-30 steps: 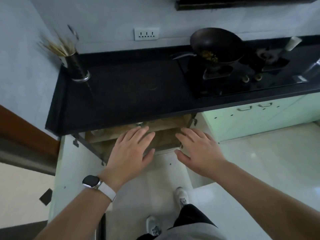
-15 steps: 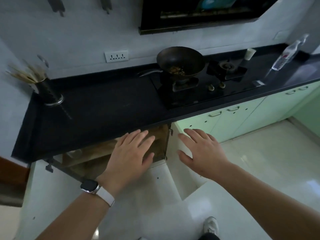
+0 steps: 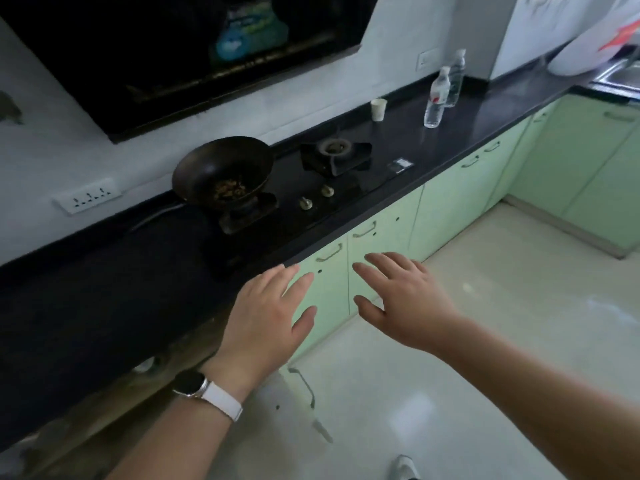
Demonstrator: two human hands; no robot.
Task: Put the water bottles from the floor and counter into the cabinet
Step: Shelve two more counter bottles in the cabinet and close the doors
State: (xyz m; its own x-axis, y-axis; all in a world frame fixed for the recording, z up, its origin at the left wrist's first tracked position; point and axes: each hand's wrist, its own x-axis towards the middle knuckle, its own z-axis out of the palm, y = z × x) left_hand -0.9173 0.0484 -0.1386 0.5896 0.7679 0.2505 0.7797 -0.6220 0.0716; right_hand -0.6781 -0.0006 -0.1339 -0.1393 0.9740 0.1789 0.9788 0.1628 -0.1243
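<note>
Two water bottles (image 3: pixel 446 88) stand upright on the table (image 3: pixel 502 98), far right end, well apart from both hands. Nothing sits between or under the fingers.
- nearer bottle (image 3: pixel 437 98): clear, white cap, red-and-white label; the print is too small to read.
- farther bottle (image 3: pixel 456 77): just behind it, against the wall; label is pale and unreadable.
- paper cup (image 3: pixel 378 109) sits on the table, left of the bottles.

Writing: the range hood (image 3: pixel 138 64) carries a blue-green sticker (image 3: pixel 252 32), but the text is blurred and not legible. Wall socket (image 3: pixel 88 199) has no readable marks.

Hands:
- left hand (image 3: pixel 266 317): palm down, forearm coming in from bottom left. Its fingers (image 3: pixel 301 284) are straight and spread, holding nothing, with the tips at the table's front edge in this view. Can't tell if they touch it. Watch (image 3: pixel 190 382) on a white strap at the wrist.
- right hand (image 3: pixel 401 303): palm down, forearm from the bottom right. Its fingers (image 3: pixel 384 261) are straight and splayed, empty, in front of the closed green doors (image 3: pixel 381 244).

Cabinet (image 3: pixel 194 355) is open under the table at lower left, its door (image 3: pixel 298 407) swung out below the left wrist. The inside is dark and the contents are unclear. Wok (image 3: pixel 221 171) with food bits sits on the stove (image 3: pixel 334 155), between the hands and the bottles.
</note>
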